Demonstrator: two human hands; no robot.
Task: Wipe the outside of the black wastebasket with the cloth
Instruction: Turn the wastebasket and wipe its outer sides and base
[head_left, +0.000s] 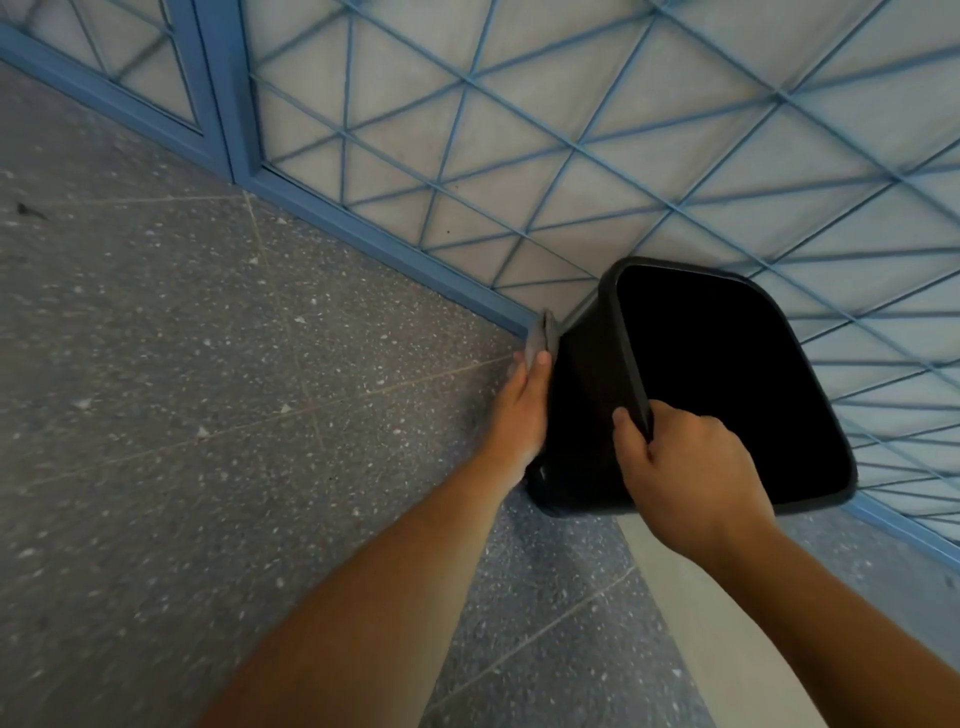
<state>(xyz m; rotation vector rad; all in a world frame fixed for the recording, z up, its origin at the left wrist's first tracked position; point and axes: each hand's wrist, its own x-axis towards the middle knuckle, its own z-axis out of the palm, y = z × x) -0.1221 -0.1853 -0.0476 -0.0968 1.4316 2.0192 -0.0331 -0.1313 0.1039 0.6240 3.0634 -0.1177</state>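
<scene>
The black wastebasket stands tilted on the floor against the blue-framed wall, its dark opening facing up toward me. My right hand grips its near rim, thumb outside and fingers curled over the edge. My left hand holds a grey cloth and presses it flat against the basket's left outer side. Only the cloth's upper edge shows above my fingers.
A speckled grey terrazzo floor spreads to the left and below. A wall of frosted panels with a blue lattice and a blue base frame runs right behind the basket. A pale strip lies on the floor under my right arm.
</scene>
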